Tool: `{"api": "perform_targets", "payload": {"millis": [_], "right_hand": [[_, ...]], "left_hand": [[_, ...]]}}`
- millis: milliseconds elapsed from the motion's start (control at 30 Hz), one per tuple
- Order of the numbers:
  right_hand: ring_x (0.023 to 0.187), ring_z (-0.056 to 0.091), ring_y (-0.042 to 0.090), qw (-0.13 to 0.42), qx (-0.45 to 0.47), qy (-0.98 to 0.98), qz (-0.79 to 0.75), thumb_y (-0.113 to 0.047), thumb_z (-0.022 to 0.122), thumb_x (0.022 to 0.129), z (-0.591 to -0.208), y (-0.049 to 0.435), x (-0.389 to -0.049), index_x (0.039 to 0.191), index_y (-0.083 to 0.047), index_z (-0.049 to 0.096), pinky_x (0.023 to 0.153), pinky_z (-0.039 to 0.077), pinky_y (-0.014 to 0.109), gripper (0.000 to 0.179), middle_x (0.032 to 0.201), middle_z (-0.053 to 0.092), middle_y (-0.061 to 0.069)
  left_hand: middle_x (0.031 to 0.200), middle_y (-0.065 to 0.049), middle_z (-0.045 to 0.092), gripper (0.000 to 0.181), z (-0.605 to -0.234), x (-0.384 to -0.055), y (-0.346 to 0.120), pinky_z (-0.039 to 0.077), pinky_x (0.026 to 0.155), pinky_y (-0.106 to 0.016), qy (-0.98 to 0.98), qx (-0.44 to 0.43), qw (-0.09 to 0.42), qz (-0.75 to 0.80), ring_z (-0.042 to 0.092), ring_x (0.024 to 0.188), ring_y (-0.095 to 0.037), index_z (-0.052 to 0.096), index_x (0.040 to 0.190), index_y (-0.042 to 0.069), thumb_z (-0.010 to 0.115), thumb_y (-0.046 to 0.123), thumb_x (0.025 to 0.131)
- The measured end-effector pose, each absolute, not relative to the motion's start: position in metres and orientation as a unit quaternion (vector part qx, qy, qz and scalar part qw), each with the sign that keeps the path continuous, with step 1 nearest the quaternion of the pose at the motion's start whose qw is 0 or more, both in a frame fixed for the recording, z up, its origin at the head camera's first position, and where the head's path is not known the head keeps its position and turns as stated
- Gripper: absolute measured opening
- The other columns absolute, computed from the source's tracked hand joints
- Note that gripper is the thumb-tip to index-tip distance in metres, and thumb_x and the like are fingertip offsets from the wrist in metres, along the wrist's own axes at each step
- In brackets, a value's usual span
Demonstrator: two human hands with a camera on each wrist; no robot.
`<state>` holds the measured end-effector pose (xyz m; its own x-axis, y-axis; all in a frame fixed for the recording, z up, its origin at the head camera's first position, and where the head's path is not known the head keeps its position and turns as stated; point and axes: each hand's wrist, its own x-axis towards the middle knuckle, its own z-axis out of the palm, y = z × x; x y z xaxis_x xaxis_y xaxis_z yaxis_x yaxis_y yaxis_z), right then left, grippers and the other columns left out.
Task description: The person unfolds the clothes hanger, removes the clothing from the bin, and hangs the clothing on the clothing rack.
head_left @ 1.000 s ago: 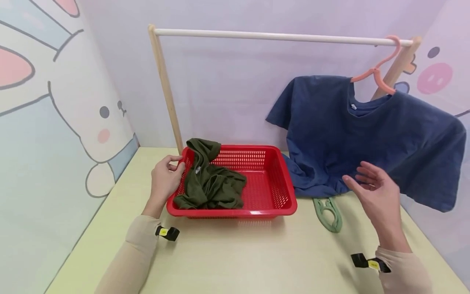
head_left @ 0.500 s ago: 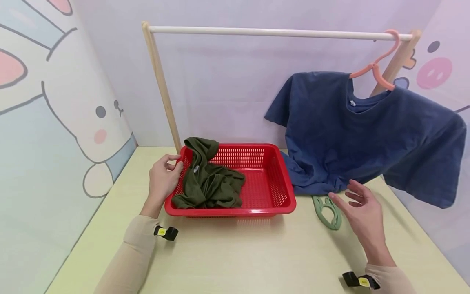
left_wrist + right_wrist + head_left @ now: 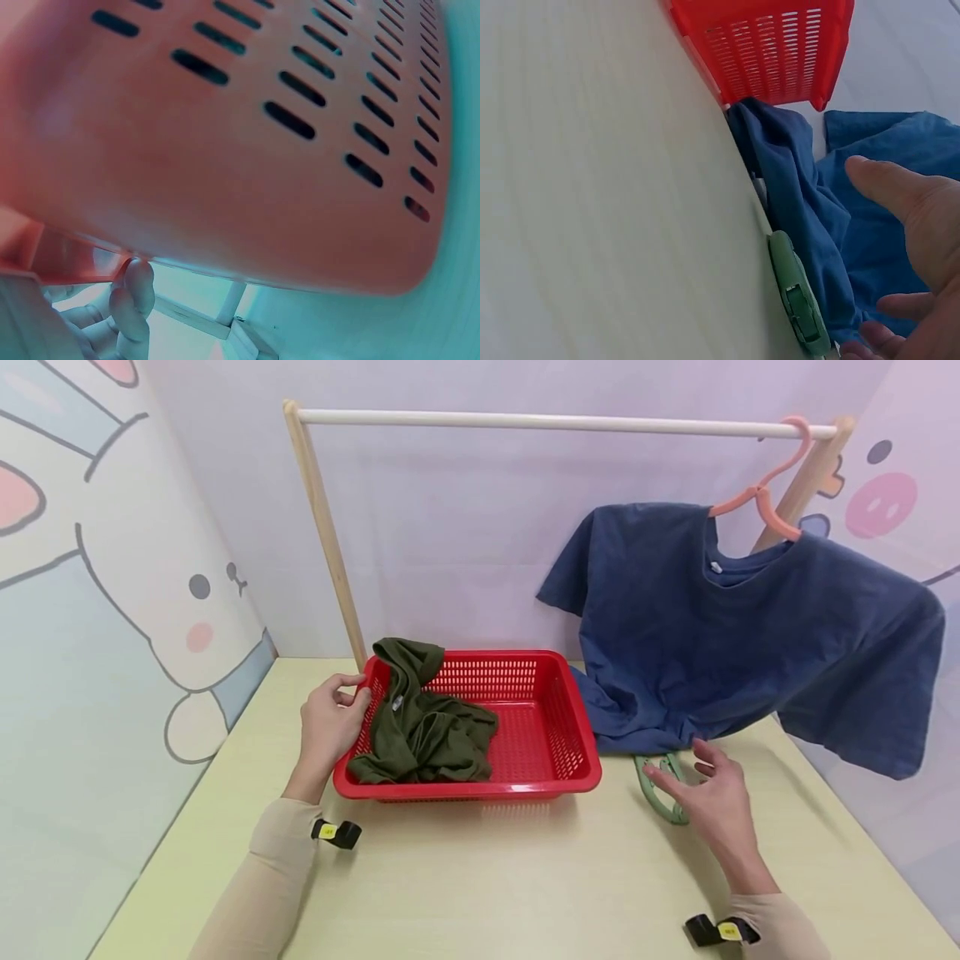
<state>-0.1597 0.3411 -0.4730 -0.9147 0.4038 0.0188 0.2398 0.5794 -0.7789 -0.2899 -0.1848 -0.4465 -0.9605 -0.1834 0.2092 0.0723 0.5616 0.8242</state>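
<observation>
My left hand (image 3: 330, 718) holds the left rim of a red perforated plastic basket (image 3: 480, 791), thumb and fingers at its edge; in the left wrist view the fingertips (image 3: 139, 281) meet the rim. A crumpled dark green shirt (image 3: 450, 739) lies in the basket's left side, one part draped up the back wall. Open and holding nothing, my right hand (image 3: 716, 797) hovers over a green folded hanger (image 3: 651, 792), partly hiding it. Above it, a navy T-shirt (image 3: 675, 610) is spread on a pink hanger (image 3: 761, 493), its hem bunched on the table.
A clothes rack with a white rail (image 3: 525, 420) and wooden posts (image 3: 326, 527) stands behind the basket. The pink hanger hooks on the rail's right end. Cartoon-printed panels (image 3: 210, 577) enclose the pale yellow table (image 3: 480, 877) at the sides.
My right hand has moved left and down from in front of the navy T-shirt to over the green hanger. The left hand stays at the basket rim. The head view has shifted slightly.
</observation>
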Motion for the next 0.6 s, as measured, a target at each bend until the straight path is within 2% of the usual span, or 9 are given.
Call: {"api": "perform_targets", "payload": {"millis": [67,200,333,600], "right_hand": [[0.151,0.042,0.054,0.083,-0.182,-0.889,0.412,-0.049,0.095,0.089,-0.475,0.342,-0.161,0.171,0.006,0.031,0.118,0.042,0.067,0.118,0.166,0.031,0.039],[0.146,0.041,0.054,0.059,-0.178,-0.909,0.372,-0.056,0.097,0.084,-0.481,0.341,-0.164,0.17,0.008,0.027,0.117,0.042,0.068,0.129,0.161,0.032,0.039],[0.136,0.036,0.057,0.045,-0.172,-0.934,0.311,-0.061,0.098,0.079,-0.485,0.341,-0.166,0.165,0.013,0.03,0.108,0.043,0.07,0.133,0.152,0.036,0.041],[0.131,0.031,0.061,0.046,-0.158,-0.952,0.258,-0.059,0.096,0.081,-0.491,0.342,-0.163,0.153,0.016,0.046,0.101,0.037,0.07,0.115,0.14,0.037,0.044]], "left_hand": [[0.107,-0.023,0.076,0.034,-0.446,-0.29,-0.185,0.056,0.066,-0.024,-0.872,0.032,0.137,-0.468,0.072,0.086,-0.033,0.075,0.141,0.011,0.067,0.027,0.111],[0.107,-0.023,0.075,0.035,-0.446,-0.29,-0.185,0.056,0.066,-0.024,-0.872,0.031,0.135,-0.47,0.072,0.086,-0.033,0.075,0.141,0.011,0.067,0.028,0.111],[0.108,-0.022,0.075,0.036,-0.446,-0.29,-0.184,0.056,0.066,-0.024,-0.872,0.032,0.133,-0.47,0.071,0.085,-0.032,0.075,0.141,0.011,0.067,0.029,0.111],[0.107,-0.023,0.075,0.035,-0.446,-0.29,-0.185,0.056,0.066,-0.025,-0.872,0.032,0.134,-0.47,0.072,0.086,-0.033,0.075,0.141,0.012,0.067,0.029,0.111]]}}
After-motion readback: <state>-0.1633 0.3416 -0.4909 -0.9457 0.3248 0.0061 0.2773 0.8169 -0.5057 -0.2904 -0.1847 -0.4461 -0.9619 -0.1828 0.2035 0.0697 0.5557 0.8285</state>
